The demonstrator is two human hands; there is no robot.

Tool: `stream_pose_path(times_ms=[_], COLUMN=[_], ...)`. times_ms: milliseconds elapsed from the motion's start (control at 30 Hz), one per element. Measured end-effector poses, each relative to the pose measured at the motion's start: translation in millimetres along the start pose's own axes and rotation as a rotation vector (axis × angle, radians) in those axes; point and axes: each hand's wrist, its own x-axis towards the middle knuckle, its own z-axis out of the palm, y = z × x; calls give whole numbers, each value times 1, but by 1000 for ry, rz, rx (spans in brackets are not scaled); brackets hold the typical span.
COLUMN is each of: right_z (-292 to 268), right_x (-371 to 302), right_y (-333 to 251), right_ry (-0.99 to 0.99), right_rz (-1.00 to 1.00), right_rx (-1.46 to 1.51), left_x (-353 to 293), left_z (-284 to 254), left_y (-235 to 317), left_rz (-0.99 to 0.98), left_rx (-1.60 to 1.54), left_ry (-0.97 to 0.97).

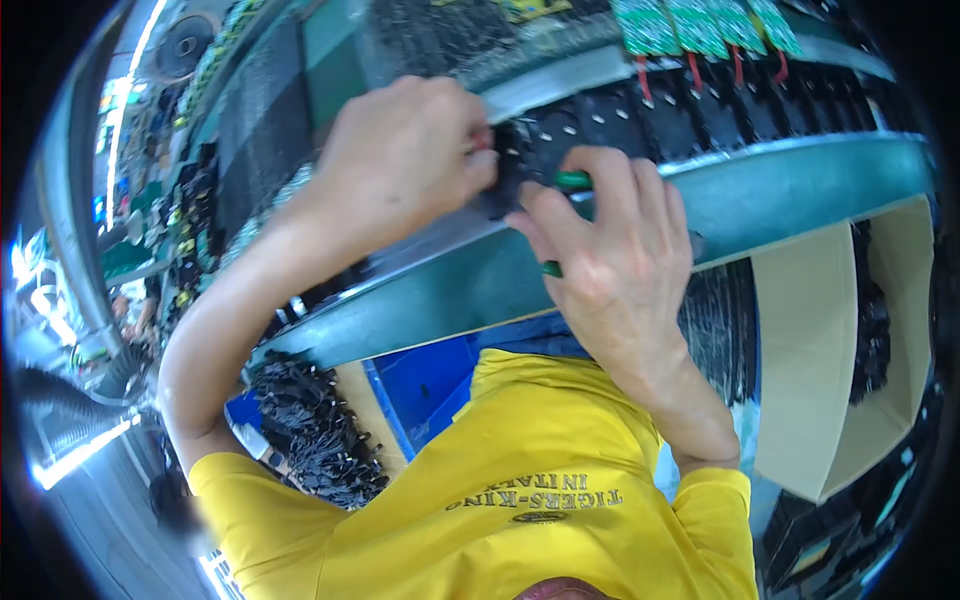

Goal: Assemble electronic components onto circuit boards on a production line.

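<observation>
My left hand (410, 150) is closed in a pinch at the left part of a row of black plastic housings (690, 110). Something small and reddish shows at its fingertips, too hidden to name. Close by on the right, my right hand (625, 235) curls around a green-handled hand tool (574, 180). Two green handle parts show between the fingers; its working end is hidden. Both hands are over the near edge of the bench, fingertips close to the same dark housing (510, 150). Several green circuit boards (690, 27) with red wires lie beyond the row.
The bench's teal front edge (800, 195) curves across. Below it are a cardboard box (810, 350) holding black parts at right, a blue bin (425, 380), and a heap of black cabled parts (315, 425) at left. Dark wrapped stacks (265, 120) lie at far left.
</observation>
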Motion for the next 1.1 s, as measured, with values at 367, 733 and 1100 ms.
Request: stream_pose_path(times_ms=[367, 733, 1100], right_z=[-7, -7, -7], right_x=[-2, -2, -3], right_y=[-10, -10, -10], right_ry=[34, 34, -4], right_rz=[-21, -24, -15], right_rx=[11, -13, -2], left_x=[-7, -6, 4], left_z=[26, 21, 15], left_y=[5, -6, -8], left_rz=[-121, -118, -42], left_rx=[24, -187, -74], left_ry=[60, 27, -40])
